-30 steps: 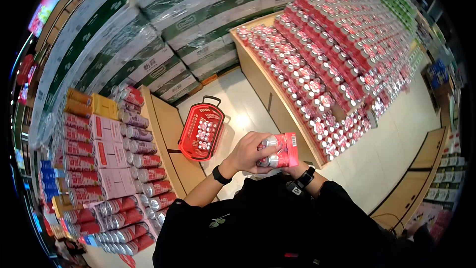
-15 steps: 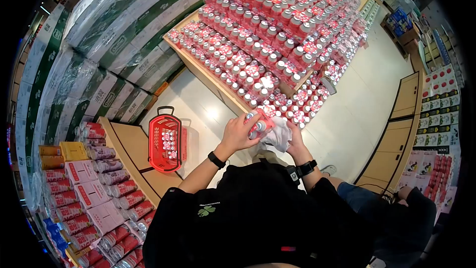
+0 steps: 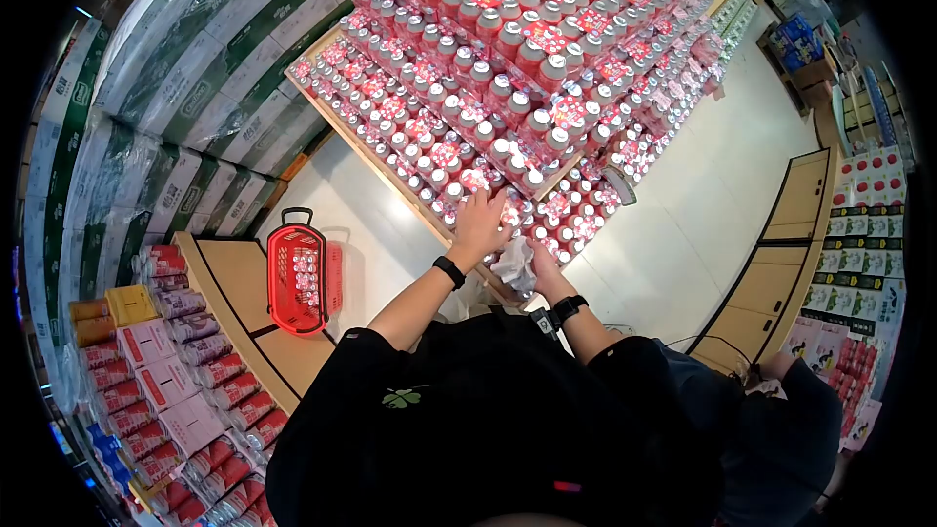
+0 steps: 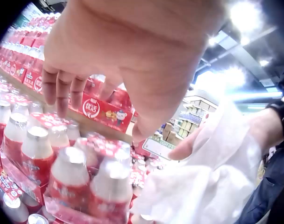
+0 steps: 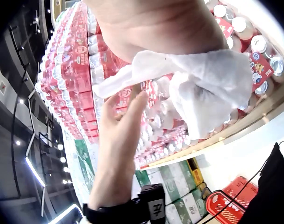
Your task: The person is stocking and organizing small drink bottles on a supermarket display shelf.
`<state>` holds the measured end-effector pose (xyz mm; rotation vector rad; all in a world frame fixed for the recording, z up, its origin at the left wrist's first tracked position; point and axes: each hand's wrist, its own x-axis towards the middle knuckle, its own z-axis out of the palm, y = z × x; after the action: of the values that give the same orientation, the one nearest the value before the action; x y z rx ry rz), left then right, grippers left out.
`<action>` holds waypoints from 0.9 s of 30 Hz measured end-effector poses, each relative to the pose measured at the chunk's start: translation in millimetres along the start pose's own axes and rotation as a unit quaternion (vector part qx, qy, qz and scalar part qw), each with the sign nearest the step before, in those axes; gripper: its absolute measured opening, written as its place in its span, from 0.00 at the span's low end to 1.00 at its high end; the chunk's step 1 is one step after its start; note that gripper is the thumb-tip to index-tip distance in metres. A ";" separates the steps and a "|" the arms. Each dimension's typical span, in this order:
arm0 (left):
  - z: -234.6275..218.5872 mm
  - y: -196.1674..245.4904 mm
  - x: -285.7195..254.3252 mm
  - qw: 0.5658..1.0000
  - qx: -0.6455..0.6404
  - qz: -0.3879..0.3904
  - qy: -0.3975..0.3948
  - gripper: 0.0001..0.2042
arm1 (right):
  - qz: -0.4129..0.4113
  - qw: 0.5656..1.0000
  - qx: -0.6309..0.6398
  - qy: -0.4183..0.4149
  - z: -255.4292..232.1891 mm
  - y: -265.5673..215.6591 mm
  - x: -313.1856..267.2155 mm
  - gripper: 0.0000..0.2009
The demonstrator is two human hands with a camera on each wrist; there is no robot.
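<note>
My left hand [image 3: 480, 226] reaches over the front corner of a display of red-and-white bottles. In the left wrist view its fingers [image 4: 62, 91] hang down, thumb apart, with nothing between them. Just below sits a shrink-wrapped pack of bottles [image 4: 69, 172] with silvery caps and a red card on top. My right hand [image 3: 549, 271], lower and to the right, grips a crumpled white cloth [image 3: 513, 268]. In the right wrist view the cloth [image 5: 212, 88] hangs over the bottle tops and hides most of that hand's fingers.
A red basket [image 3: 298, 278] holding several bottles stands on the floor at left. Wrapped cartons [image 3: 195, 88] are stacked behind it. A shelf of red cans [image 3: 220, 371] is at lower left. Wooden cabinets [image 3: 756, 283] line the right, and another person [image 3: 781, 429] is at lower right.
My left hand has moved forward from near my body to the display, and the red pack it held is out of its grip. My right hand followed with the cloth. The head view has shifted.
</note>
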<state>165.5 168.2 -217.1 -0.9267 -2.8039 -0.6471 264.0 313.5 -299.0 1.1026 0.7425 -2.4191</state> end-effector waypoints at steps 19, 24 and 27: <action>19.3 -44.4 -78.3 0.878 -0.305 -0.214 -0.302 0.20 | -0.033 0.964 -0.263 0.036 30.8 10.2 6.4 0.17; 2.9 -101.3 -136.3 0.891 -0.309 -0.259 -0.207 0.17 | 0.021 0.879 -0.468 -0.083 71.5 39.9 -31.7 0.12; -14.9 -145.3 -181.9 0.886 -0.279 -0.341 -0.148 0.16 | 0.023 0.855 -0.504 -0.119 103.6 72.1 -22.3 0.15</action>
<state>225.7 -41.5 -299.6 -0.0138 -3.2688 -1.5808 256.7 196.8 -246.4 0.3611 1.5806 -1.6234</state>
